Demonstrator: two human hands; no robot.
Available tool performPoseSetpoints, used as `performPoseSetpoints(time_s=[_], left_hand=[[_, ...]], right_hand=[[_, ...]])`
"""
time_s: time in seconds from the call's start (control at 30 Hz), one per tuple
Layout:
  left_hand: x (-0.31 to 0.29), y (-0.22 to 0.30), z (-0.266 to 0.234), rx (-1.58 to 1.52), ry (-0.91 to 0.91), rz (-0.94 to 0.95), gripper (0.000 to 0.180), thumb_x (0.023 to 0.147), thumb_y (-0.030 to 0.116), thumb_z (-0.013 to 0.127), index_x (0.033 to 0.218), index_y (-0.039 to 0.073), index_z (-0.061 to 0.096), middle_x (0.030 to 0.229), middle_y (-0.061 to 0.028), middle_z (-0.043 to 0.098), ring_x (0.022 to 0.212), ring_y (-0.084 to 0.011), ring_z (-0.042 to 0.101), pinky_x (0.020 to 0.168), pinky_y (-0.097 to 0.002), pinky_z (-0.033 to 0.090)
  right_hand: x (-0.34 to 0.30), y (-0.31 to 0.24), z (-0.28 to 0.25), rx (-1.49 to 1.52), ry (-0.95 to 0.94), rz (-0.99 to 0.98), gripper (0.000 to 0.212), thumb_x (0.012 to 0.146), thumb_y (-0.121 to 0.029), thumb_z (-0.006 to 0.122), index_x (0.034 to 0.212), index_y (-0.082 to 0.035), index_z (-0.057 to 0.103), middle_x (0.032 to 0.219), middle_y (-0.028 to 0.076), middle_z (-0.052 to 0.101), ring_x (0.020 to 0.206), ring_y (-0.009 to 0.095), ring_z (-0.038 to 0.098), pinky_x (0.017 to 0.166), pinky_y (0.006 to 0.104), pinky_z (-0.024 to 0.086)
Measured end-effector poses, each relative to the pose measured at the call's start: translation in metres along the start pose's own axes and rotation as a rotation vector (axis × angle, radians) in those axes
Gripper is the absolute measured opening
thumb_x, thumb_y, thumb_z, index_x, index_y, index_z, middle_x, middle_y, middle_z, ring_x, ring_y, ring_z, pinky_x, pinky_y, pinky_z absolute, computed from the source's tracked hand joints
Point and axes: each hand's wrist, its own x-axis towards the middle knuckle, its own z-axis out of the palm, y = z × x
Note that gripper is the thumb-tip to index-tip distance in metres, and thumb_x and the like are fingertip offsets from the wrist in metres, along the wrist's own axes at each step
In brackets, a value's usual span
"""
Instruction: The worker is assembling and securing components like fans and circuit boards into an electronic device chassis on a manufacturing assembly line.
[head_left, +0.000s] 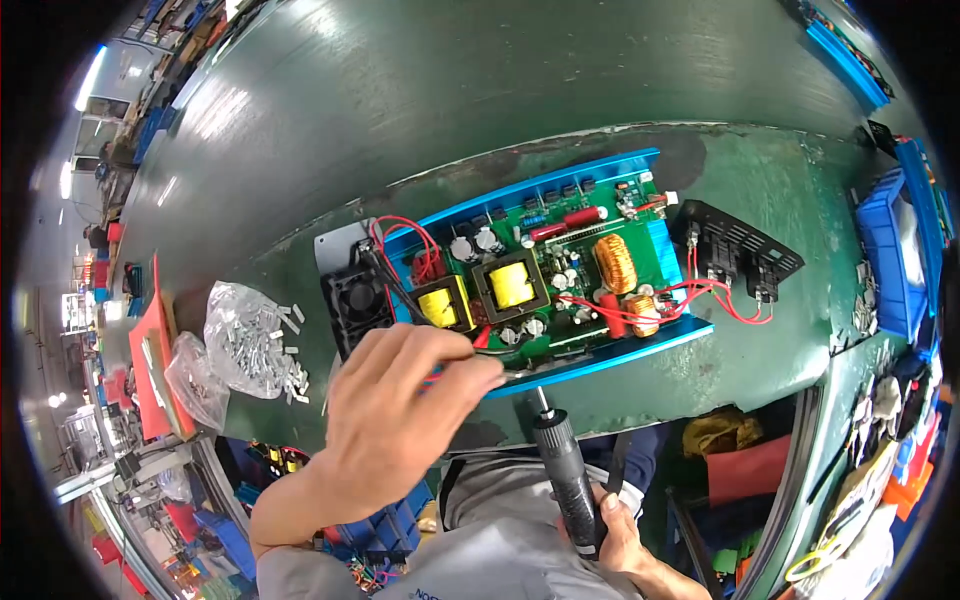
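Observation:
An open power supply unit with a blue metal case [560, 375] lies on the bench, its green circuit board [575, 260] facing up. Yellow-wound transformers [512, 285] and copper coils [614, 263] stand on the board. Over the case's near left corner is my left hand [405, 410], fingers curled and thumb meeting the index finger. Whatever is between those fingertips is hidden. My right hand [622, 535] grips a black electric screwdriver [562, 460] near my lap, its bit pointing up toward the case. A black fan [360, 297] sits at the unit's left end, partly behind my left hand.
Red wires join the board to a black slotted end panel [735, 250] on the right. Left of the unit, a clear plastic bag [245, 335] spills small silvery pieces. A blue bin [890, 250] stands at the right edge, and another blue case [848, 65] lies far right.

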Motion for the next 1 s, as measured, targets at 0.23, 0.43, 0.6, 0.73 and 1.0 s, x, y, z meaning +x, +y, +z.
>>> performPoseSetpoints(time_s=[0.23,0.43,0.6,0.73,1.0], left_hand=[[0.016,-0.001,0.014,0.163,-0.094,0.202,0.023,0.086,0.004,0.066,0.105,-0.009,0.067,0.149,-0.0145,0.052,0.137,-0.0291,0.050,0.108,-0.0437,0.046],[0.025,-0.003,0.024,0.156,-0.104,0.230,0.020,0.081,0.003,0.072,0.097,-0.008,0.068,0.144,-0.0188,0.056,0.130,-0.0330,0.057,0.107,-0.0473,0.047],[0.029,-0.003,0.030,0.128,-0.123,0.208,0.018,0.081,0.003,0.072,0.095,-0.007,0.069,0.145,-0.0178,0.055,0.129,-0.0317,0.058,0.108,-0.0480,0.046],[0.033,0.000,0.025,0.100,-0.212,0.167,0.016,0.081,0.005,0.072,0.093,-0.003,0.067,0.146,-0.0173,0.054,0.130,-0.0309,0.058,0.110,-0.0499,0.043],[0.015,0.001,0.034,0.069,-0.104,0.118,0.018,0.077,0.002,0.075,0.092,-0.002,0.065,0.145,-0.0208,0.054,0.127,-0.0345,0.059,0.109,-0.0514,0.044]], right_hand=[[-0.001,0.009,-0.004,0.046,-0.042,0.023,0.085,0.103,-0.067,0.018,0.133,0.004,0.053,0.081,0.009,0.066,0.069,0.014,0.056,0.065,0.0281,0.043],[-0.002,0.003,-0.004,0.059,-0.071,0.064,0.087,0.102,-0.070,0.018,0.133,0.004,0.052,0.083,0.009,0.065,0.072,0.014,0.056,0.066,0.0284,0.042],[-0.001,0.004,-0.002,0.072,-0.065,0.066,0.087,0.102,-0.071,0.018,0.133,0.003,0.052,0.083,0.009,0.065,0.072,0.014,0.056,0.067,0.0281,0.042],[-0.001,-0.004,-0.004,0.055,-0.068,0.060,0.087,0.102,-0.071,0.018,0.133,0.003,0.053,0.083,0.010,0.065,0.072,0.014,0.056,0.066,0.0279,0.042],[-0.004,0.009,-0.020,0.282,-0.186,0.146,0.080,0.104,-0.068,0.023,0.131,0.000,0.054,0.088,0.006,0.066,0.077,0.013,0.056,0.070,0.0276,0.043]])
